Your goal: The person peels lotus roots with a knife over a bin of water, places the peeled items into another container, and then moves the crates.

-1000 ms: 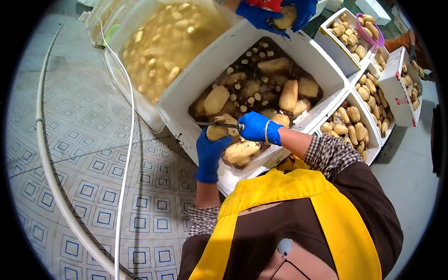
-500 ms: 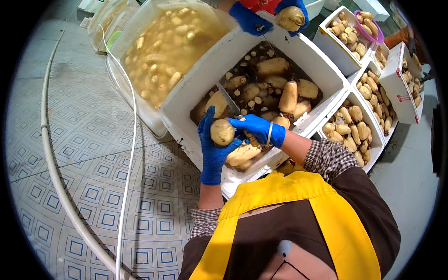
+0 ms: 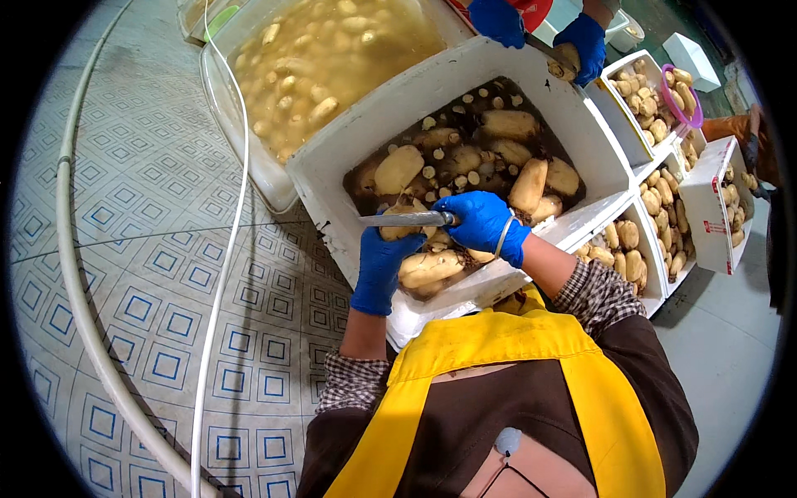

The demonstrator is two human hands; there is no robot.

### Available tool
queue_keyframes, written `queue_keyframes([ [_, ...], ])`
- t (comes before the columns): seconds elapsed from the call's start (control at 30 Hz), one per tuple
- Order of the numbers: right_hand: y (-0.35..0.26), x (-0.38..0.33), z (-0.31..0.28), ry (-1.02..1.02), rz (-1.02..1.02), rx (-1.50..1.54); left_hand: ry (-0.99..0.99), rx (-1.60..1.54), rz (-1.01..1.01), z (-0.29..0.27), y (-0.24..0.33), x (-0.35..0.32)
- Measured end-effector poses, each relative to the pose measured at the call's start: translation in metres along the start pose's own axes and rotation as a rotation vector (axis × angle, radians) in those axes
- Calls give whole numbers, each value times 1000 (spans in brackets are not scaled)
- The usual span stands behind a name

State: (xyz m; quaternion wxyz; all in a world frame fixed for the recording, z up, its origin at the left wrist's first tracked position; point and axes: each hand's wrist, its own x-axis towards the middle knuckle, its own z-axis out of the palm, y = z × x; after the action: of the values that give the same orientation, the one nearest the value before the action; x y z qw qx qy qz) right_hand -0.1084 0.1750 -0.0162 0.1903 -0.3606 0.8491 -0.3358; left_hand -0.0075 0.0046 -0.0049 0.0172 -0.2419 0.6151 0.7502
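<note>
My left hand (image 3: 378, 272), in a blue glove, is closed round a lotus root (image 3: 400, 233), which the blade and fingers partly cover. In my right hand (image 3: 481, 226), also blue-gloved and with a band at the wrist, is a knife (image 3: 407, 219). Its blade points left and lies across the top of the held root, touching or just above it. Below both hands stands a white foam box (image 3: 573, 228) of dark water. Whole lotus roots (image 3: 398, 169) and several pale cut-off ends (image 3: 428, 172) lie in it.
Across the box, a co-worker's blue-gloved hands (image 3: 584, 46) hold another lotus root and a knife. A tub (image 3: 278, 189) of cloudy water and roots stands at the far left. Foam boxes (image 3: 716, 207) of lotus roots line the right. A hose (image 3: 70, 249) crosses the tiled floor.
The knife has swung from pointing away into the box to lying level across the root in my left hand. The co-worker's hands have shifted right and the view has moved slightly.
</note>
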Motion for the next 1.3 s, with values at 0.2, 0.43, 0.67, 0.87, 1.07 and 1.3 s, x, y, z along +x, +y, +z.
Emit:
queue_keyframes([
  [0.2, -1, 9, 0, -106, 84, 14, -65, 264, 129, -1, -6, 5],
  [0.43, 83, 0, 30, -256, 606, 504, -193, 289, 329, 5, 37, -4],
  [0.67, 77, 0, 9, -159, 747, 871, 109, -1051, 139, -147, 63, 168],
  [0.87, 81, -14, 22, -64, 736, 751, 44, -162, 495, -159, 81, 249],
  [1.07, 82, -20, 27, 79, 610, 755, -571, 702, -206, -56, 4, 205],
  [1.3, 83, -18, 24, -39, 482, 138, -111, 1728, 273, -27, -112, 237],
])
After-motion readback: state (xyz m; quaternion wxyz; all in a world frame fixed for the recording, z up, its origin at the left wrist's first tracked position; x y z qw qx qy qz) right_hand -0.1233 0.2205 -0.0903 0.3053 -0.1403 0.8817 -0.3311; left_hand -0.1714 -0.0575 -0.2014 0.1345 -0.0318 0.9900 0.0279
